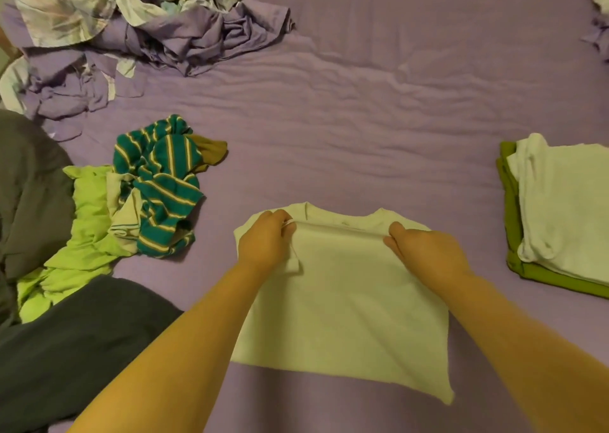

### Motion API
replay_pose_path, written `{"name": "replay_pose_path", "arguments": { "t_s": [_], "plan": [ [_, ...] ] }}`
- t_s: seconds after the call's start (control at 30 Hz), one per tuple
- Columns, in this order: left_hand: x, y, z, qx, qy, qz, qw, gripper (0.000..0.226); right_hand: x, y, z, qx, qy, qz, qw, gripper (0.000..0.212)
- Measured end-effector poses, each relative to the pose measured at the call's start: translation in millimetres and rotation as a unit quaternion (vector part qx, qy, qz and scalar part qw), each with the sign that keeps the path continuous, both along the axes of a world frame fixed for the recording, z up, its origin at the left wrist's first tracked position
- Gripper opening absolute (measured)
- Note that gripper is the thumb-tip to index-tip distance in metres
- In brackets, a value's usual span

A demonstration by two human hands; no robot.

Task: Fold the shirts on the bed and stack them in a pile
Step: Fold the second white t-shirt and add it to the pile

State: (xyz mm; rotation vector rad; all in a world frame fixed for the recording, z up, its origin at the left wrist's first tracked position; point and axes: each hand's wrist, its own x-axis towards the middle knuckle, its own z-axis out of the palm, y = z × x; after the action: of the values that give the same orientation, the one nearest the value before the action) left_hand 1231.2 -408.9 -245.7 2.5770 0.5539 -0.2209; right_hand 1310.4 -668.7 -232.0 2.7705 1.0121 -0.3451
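A pale white shirt (342,301) lies in front of me on the purple bed, its lower part folded up toward the collar. My left hand (265,240) pinches the folded edge at its left end. My right hand (425,251) grips the same edge at its right end. To the right sits a pile (560,215) of folded shirts, a white one on top of green ones. At the left lies a loose heap: a teal striped shirt (161,185), a bright green shirt (85,235) and an olive one (211,151).
The purple bed sheet (362,109) stretches across the middle. Crumpled purple and floral bedding (131,27) is bunched at the far left. A grey blanket (29,182) and dark fabric (79,343) lie at the near left.
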Motion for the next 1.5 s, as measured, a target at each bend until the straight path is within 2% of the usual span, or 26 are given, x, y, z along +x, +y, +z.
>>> {"name": "replay_pose_path", "arguments": {
  "t_s": [0.17,0.23,0.33,0.4,0.47,0.57,0.67,0.73,0.87,1.0,1.1,1.17,1.23,1.3,1.37,1.5],
  "plan": [
    [39,16,-23,-0.016,0.038,-0.025,0.999,0.025,33,18,-25,-0.013,0.004,-0.044,0.999,0.013],
    [40,16,-30,-0.007,0.05,-0.035,0.998,0.025,34,22,-33,-0.021,0.012,-0.049,0.999,0.022],
    [27,11,-34,-0.007,-0.03,-0.013,0.999,0.029,34,11,-43,-0.016,0.038,-0.07,0.997,0.041],
    [14,7,-32,-0.032,-0.079,0.014,0.996,0.038,32,0,-47,0.014,0.025,-0.088,0.996,0.038],
    [2,5,-30,-0.034,-0.062,-0.029,0.997,0.051,33,-8,-52,0.032,-0.018,-0.071,0.997,0.029],
    [-11,8,-40,0.014,-0.019,-0.146,0.989,0.06,40,-9,-48,-0.014,-0.008,-0.072,0.997,0.026],
    [-6,9,-47,0.043,-0.03,-0.162,0.985,0.044,48,-9,-46,0.025,-0.052,-0.053,0.997,0.013],
    [1,8,-44,0.045,-0.048,-0.133,0.989,0.03,42,-8,-49,0.05,-0.095,-0.043,0.993,0.024],
    [13,13,-34,-0.043,-0.042,0.041,0.997,0.019,10,8,-63,0.133,-0.102,-0.05,0.985,0.026],
    [20,21,-33,0.01,-0.02,0.086,0.996,0.022,-28,28,-76,0.071,0.007,-0.067,0.995,0.062],
    [23,25,-34,0.089,0.013,0.129,0.988,0.021,-42,28,-84,0.033,0.042,-0.105,0.993,0.064],
    [23,18,-34,0.134,-0.012,0.146,0.98,0.032,-44,25,-87,0.032,0.041,-0.113,0.992,0.062],
    [21,5,-35,0.146,-0.102,0.073,0.981,0.036,-45,27,-84,0.041,0.042,-0.13,0.99,0.064],
    [10,-13,-44,0.139,-0.148,-0.082,0.976,0.036,-53,32,-80,0.061,0.047,-0.133,0.988,0.066],
    [-6,-23,-57,0.145,-0.111,-0.197,0.963,0.042,-67,37,-80,0.074,0.067,-0.109,0.989,0.065],
    [-37,-2,-79,0.183,0.003,-0.207,0.961,0.065,-80,34,-91,0.077,0.061,-0.084,0.992,0.066]
  ]
}}
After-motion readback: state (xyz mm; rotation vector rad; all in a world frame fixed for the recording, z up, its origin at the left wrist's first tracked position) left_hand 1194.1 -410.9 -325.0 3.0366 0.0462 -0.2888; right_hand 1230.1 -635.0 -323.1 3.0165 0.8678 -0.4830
